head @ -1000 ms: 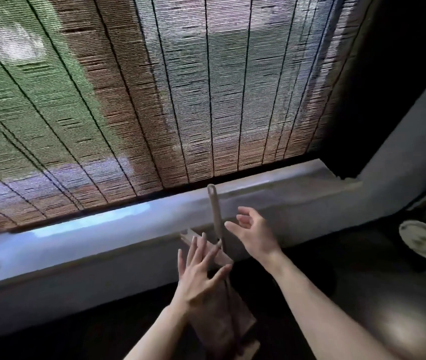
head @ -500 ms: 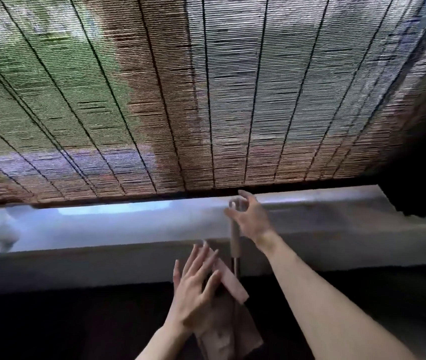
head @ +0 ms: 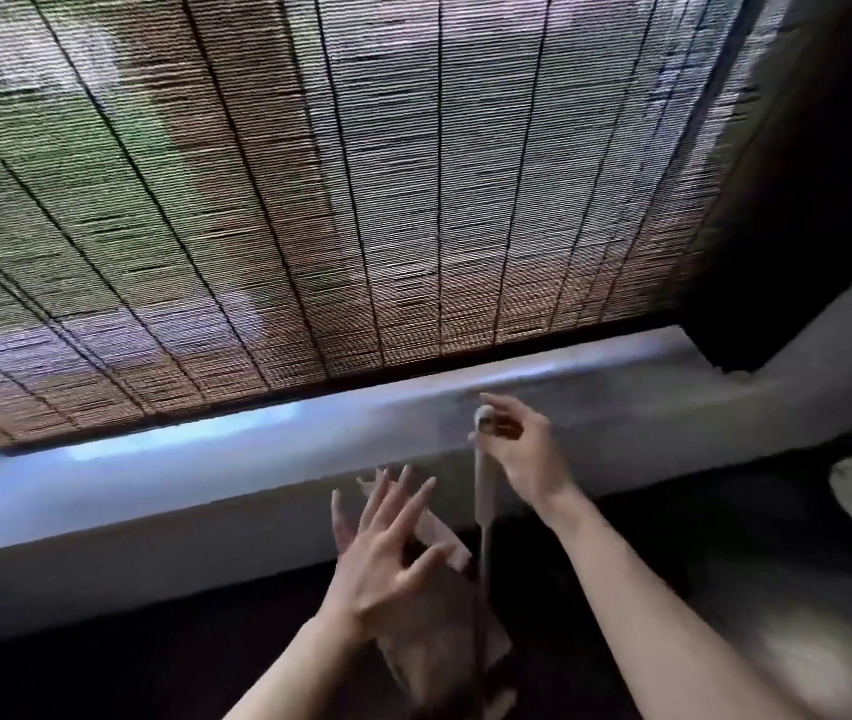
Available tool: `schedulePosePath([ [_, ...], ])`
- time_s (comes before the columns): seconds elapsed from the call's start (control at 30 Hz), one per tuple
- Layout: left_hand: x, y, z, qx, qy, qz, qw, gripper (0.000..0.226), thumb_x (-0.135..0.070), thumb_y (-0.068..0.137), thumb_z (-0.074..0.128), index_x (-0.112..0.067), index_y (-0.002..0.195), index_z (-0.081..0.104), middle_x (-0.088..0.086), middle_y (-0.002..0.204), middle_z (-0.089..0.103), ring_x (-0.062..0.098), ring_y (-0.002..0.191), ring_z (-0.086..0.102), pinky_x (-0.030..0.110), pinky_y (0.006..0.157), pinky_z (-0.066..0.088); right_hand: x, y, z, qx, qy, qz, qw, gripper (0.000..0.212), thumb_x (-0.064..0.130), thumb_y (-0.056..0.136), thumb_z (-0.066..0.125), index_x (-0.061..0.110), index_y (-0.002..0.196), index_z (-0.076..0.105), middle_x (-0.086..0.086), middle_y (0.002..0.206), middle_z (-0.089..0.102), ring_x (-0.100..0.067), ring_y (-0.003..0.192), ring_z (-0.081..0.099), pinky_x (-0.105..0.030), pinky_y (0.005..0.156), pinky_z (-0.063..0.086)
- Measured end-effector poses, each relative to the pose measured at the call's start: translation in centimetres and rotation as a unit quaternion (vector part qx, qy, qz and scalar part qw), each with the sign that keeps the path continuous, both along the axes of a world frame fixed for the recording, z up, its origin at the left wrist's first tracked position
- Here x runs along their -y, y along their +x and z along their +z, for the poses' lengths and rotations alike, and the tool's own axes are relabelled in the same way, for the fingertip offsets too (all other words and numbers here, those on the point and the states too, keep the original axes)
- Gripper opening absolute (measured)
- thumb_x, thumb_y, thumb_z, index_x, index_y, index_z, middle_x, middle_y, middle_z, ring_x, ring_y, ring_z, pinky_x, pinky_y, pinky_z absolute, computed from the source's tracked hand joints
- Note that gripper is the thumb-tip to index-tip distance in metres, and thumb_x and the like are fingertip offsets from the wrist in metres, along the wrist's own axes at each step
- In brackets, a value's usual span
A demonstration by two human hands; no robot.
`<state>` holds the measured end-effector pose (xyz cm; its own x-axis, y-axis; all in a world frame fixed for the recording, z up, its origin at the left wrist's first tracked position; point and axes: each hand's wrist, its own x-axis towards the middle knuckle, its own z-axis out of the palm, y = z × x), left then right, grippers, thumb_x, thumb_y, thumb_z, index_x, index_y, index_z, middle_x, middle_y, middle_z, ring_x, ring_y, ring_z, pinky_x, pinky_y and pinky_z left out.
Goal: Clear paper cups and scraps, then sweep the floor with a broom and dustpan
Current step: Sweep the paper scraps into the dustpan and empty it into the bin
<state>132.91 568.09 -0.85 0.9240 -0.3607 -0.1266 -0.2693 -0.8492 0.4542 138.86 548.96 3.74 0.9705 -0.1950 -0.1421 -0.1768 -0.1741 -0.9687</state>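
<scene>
Thin pale upright handle (head: 481, 491) of a broom-and-dustpan set stands against the pale grey window ledge (head: 205, 475), its pinkish-brown dustpan (head: 439, 667) below the ledge. The right hand (head: 517, 444), open a second ago, now curls round the handle's top. The left hand (head: 387, 553) stays spread, holding nothing. Sweeping looks ready to start. Woven bamboo blind (head: 361, 174) above the ledge, dark floor (head: 101, 678) below it

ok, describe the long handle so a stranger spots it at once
Below the bamboo blind runs a pale window ledge. Against it stands a thin pale handle, top gripped by the right hand; the only upright stick there.
</scene>
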Motion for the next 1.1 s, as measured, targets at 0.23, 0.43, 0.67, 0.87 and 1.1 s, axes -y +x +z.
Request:
schedulePosePath([
  [0.23, 0.5, 0.9, 0.0, -0.044, -0.035, -0.094, 0.994, 0.061, -0.080, 0.079, 0.034, -0.059, 0.134, 0.017, -0.021, 0.153, 0.017, 0.003, 0.145, -0.003, 0.048, 0.113, -0.019, 2.1, -7.5, 1.8, 0.031, -0.055, -0.161, 0.985, 0.033, -0.006, 0.083, 0.068, 0.006, 0.113, 0.067, 0.011, 0.080, 0.060, -0.003, 0.078, 0.058, -0.017, 0.082, 0.047],
  [0.43, 0.9, -0.2, -0.1, 0.070, 0.105, -0.261, 0.957, 0.061, -0.086, 0.077, 0.020, -0.069, 0.135, 0.013, -0.017, 0.134, 0.046, 0.019, 0.135, 0.031, 0.048, 0.099, -0.036, 1.1, -16.0, 2.6, 0.051, -0.107, -0.350, 0.929, 0.041, 0.001, 0.085, 0.066, 0.040, 0.097, 0.058, 0.018, 0.093, 0.064, 0.001, 0.090, 0.061, -0.016, 0.084, 0.046],
  [0.67, 5.4, -2.5, 2.8, 0.082, 0.072, -0.446, 0.888, 0.023, -0.044, 0.084, 0.066, -0.022, 0.091, 0.066, 0.002, 0.089, 0.066, 0.027, 0.096, 0.063, 0.033, 0.094, 0.034, 0.9, -24.8, 5.8, 0.044, -0.126, -0.463, 0.876, 0.048, -0.001, 0.084, 0.064, 0.047, 0.093, 0.058, 0.000, 0.098, 0.071, -0.010, 0.090, 0.066, -0.025, 0.083, 0.050],
  [0.87, 9.3, -7.2, 6.3, 0.134, 0.038, -0.561, 0.816, 0.032, -0.033, 0.090, 0.065, -0.019, 0.116, 0.054, -0.006, 0.110, 0.054, 0.020, 0.078, 0.069, 0.037, 0.062, 0.056, 4.5, -33.0, 12.6, 0.093, -0.175, -0.583, 0.788, 0.032, 0.001, 0.081, 0.066, 0.027, 0.098, 0.058, -0.001, 0.093, 0.066, -0.024, 0.092, 0.064, -0.044, 0.088, 0.051],
  [1.1, 13.0, -13.4, 4.5, -0.069, -0.015, -0.486, 0.871, 0.070, -0.057, 0.086, 0.059, -0.048, 0.145, 0.024, 0.000, 0.124, 0.047, 0.020, 0.112, 0.054, 0.034, 0.089, 0.048, 5.4, -40.6, 14.6, 0.109, -0.244, -0.678, 0.684, 0.033, 0.021, 0.076, 0.070, 0.043, 0.087, 0.048, 0.017, 0.083, 0.059, -0.006, 0.079, 0.059, -0.022, 0.074, 0.047],
])
